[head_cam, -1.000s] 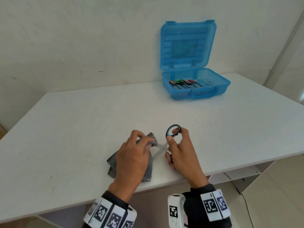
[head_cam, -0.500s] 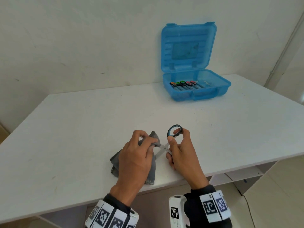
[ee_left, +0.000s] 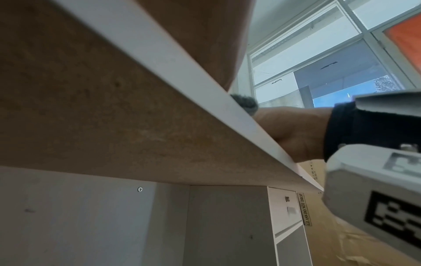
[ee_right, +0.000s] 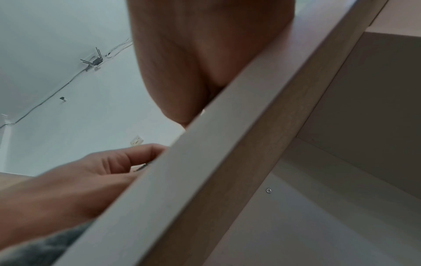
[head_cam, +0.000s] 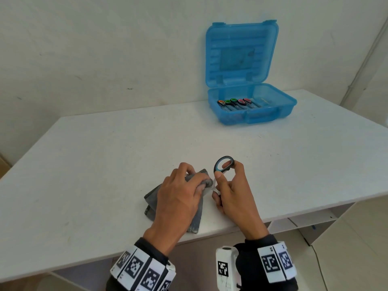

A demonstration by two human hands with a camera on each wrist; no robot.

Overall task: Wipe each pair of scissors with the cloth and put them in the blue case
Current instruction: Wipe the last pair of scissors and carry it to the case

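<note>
A plain whitish wall [head_cam: 94, 49] forms the background, with a narrow pipe [head_cam: 365, 59] running down its right side. A white table [head_cam: 105, 156] stands against the wall; its top shows faint scuff marks, and the wrist views show a raw brown underside behind a white edge band, with white panels fixed by screws below. The left wrist view also shows a large window [ee_left: 330, 59]. The blue case [head_cam: 249, 106] sits open at the far right of the table, lid upright against the wall, with several scissors lying side by side in its tray. Near the front edge, a grey cloth [head_cam: 195, 215] lies partly on the table. The left hand [head_cam: 178, 196] grasps the upper end of the cloth, fingers curled, folding it around the blades. The right hand [head_cam: 233, 194] pinches the black-and-blue handle loop of the scissors [head_cam: 223, 164], thumb on the near side, a fingertip through the loop. Both wrists carry marker bands.
</note>
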